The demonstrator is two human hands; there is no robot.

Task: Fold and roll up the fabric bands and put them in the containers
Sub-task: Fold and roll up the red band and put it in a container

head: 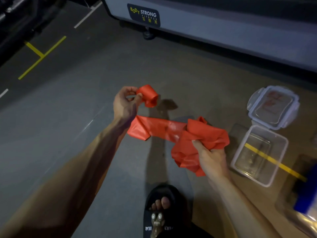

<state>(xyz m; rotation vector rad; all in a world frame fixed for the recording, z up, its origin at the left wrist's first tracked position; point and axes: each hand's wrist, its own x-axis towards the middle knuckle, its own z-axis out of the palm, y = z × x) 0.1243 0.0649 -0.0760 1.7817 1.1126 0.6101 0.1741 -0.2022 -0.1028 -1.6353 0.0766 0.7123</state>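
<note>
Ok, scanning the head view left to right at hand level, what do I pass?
Yellow floor tape → left hand gripping the rolled end → red band → right hand gripping bunched slack → open clear container with its lid behind it.

"BODY STRONG FITNESS" on machine label (143, 15); "BEAR" on black slipper (161, 210).
</note>
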